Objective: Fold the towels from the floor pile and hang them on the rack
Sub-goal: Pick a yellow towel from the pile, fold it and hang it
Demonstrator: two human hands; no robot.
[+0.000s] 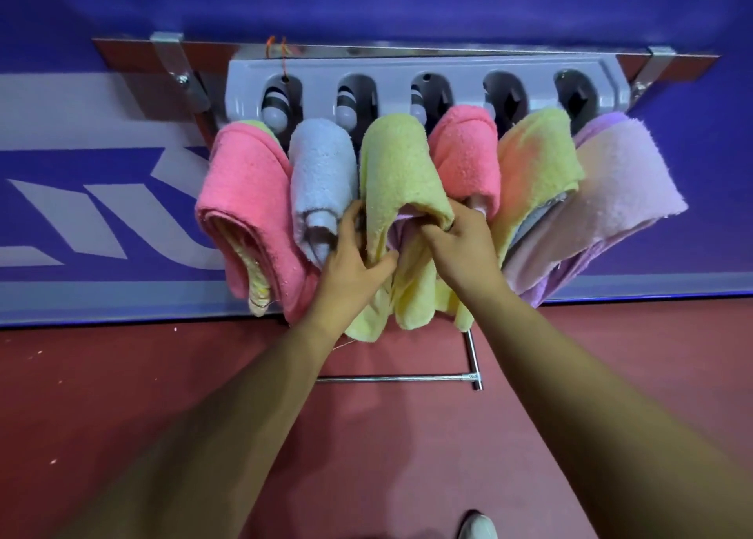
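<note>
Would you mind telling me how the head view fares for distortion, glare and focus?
Head view: the wide-angle lens bows the rack; mild glare on its chrome top strip; yellow towel, left hand and right hand sharp; lower forearms darker, softer.

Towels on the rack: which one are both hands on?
The yellow towel, third from the left, between the light blue towel and a pink towel. The left hand and right hand both grip its lower folds.

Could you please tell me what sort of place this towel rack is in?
Probably a sports hall or a staged indoor set rather than a home bathroom: the rack hangs on a blue banner wall with large white lettering, above a red court-like floor.
</note>
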